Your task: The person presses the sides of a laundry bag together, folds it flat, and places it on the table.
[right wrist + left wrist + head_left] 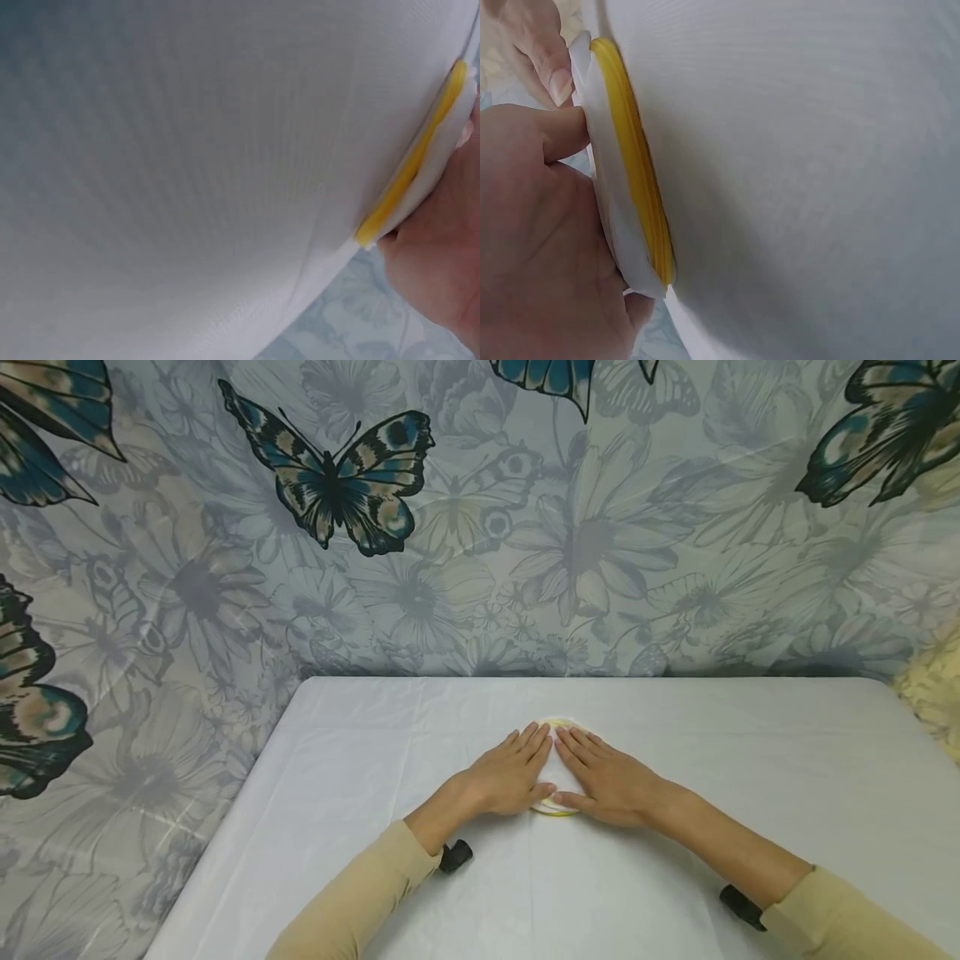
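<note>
A small round white pad with a yellow rim [557,768] lies flat in the middle of the white table [750,760]. Both hands lie flat on it, side by side, fingers straight and pointing away from me. My left hand [513,770] covers its left half, my right hand [603,774] its right half. In the left wrist view the yellow rim [637,172] shows under the white top layer beside my left hand [532,247]. The right wrist view shows the same yellow rim [412,169] below my right hand [442,255].
A curtain printed with butterflies and flowers [480,518] hangs behind the table and down its left side. The table's left edge [225,827] slopes toward me. A yellowish cloth [933,693] shows at the far right.
</note>
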A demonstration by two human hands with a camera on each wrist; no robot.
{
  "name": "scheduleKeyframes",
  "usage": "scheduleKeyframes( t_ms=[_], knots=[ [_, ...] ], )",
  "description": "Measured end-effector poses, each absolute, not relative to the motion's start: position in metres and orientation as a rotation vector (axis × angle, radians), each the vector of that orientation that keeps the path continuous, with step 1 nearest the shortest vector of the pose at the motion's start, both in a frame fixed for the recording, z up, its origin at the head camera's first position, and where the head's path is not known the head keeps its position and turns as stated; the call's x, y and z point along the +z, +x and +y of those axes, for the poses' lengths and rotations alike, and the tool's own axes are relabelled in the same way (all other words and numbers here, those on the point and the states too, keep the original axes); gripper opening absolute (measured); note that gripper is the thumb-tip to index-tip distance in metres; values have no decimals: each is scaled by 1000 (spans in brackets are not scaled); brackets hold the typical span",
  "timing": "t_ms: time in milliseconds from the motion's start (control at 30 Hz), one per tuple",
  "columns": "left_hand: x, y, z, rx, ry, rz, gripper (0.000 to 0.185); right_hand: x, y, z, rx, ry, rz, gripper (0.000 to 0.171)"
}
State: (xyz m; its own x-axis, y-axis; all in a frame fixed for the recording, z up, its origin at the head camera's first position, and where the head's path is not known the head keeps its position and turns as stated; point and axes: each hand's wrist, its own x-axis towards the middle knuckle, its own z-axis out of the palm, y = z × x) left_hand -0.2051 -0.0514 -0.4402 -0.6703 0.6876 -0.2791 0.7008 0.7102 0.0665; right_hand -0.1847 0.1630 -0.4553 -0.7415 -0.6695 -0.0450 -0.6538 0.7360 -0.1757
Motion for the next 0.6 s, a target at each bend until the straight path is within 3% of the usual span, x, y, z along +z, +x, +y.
scheduleKeyframes(
  t_ms=[367, 600],
  knots=[
    [-449, -209, -43, -210, 1004, 2628, 77, -458, -185, 159, -178, -1087, 2828, 86],
    [-444, -203, -48, -170, 1079, 2645, 73, -452, -181, 159, -177, -1082, 2816, 85]
  ],
)
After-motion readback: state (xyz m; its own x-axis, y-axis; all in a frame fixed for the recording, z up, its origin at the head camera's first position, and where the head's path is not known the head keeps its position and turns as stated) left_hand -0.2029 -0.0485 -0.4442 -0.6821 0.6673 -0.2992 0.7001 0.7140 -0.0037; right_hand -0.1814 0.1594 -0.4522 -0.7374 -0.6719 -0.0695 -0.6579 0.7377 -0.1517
